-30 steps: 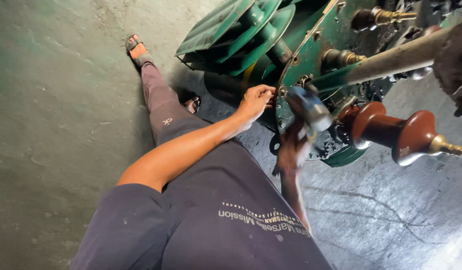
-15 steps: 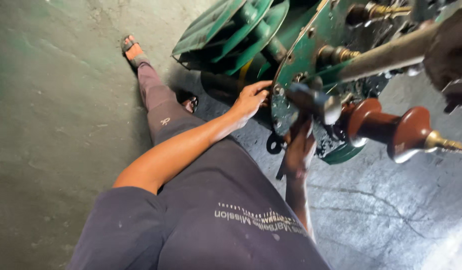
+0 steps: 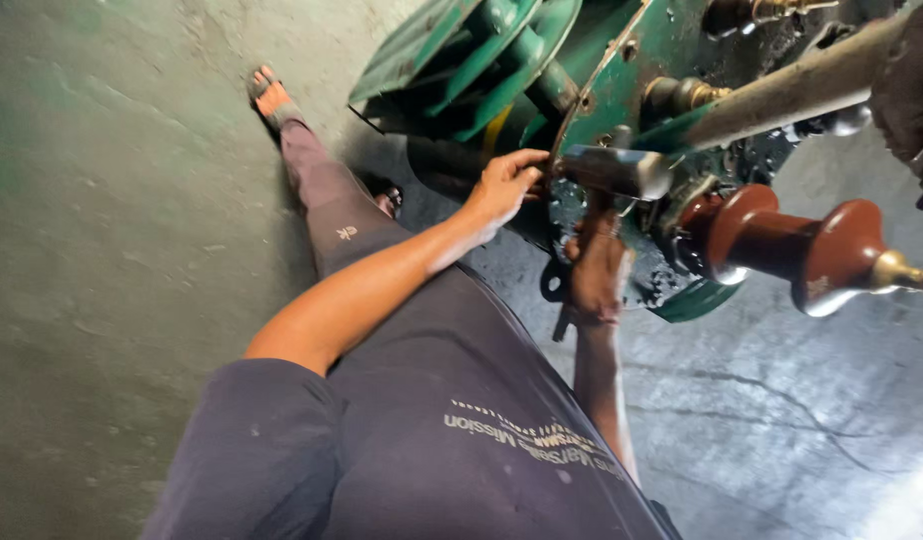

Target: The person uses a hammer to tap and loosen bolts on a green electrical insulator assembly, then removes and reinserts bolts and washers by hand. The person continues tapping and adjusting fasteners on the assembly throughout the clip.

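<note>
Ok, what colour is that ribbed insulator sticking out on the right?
Glossy reddish-brown, with a brass-coloured tip; the insulator shows best in the head view.

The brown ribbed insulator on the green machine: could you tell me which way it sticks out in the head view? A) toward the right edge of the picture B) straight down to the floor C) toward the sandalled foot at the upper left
A: the insulator juts from the green machine toward the right edge, ending in a brass tip.
</note>
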